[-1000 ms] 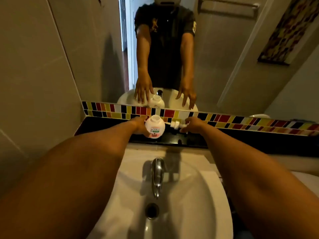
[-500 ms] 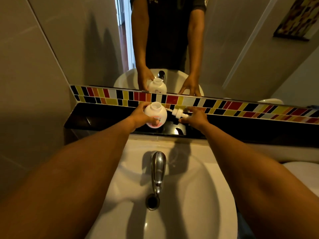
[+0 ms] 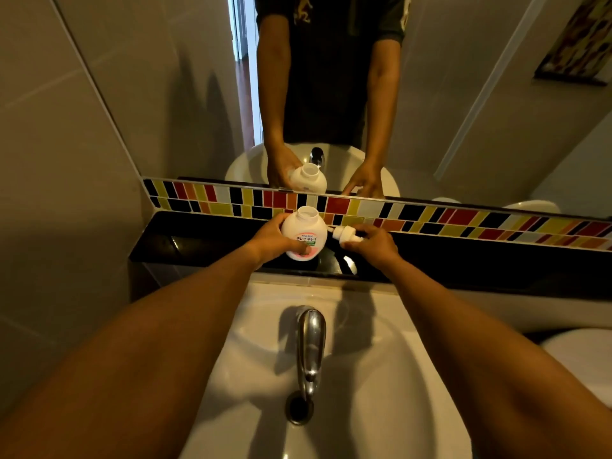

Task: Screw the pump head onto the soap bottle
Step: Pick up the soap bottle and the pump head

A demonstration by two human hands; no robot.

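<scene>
A round white soap bottle [image 3: 305, 230] with a pink and green label and an open neck is over the black ledge [image 3: 185, 243] behind the sink. My left hand [image 3: 275, 241] grips it from the left, thumb on the label. The white pump head [image 3: 346, 234] lies on its side just right of the bottle, its dip tube pointing at the bottle. My right hand [image 3: 374, 241] holds the pump head by its top end. Bottle and pump head are apart.
A white sink [image 3: 381, 376] with a chrome tap [image 3: 309, 346] lies below my arms. Behind the ledge run a strip of coloured tiles [image 3: 463, 220] and a mirror [image 3: 331, 94] that shows a person's arms and the bottle. A grey wall [image 3: 49, 193] closes the left side.
My left hand has closed around the bottle and tilted it slightly toward me. My right hand has taken hold of the pump head. The view has tipped downward.
</scene>
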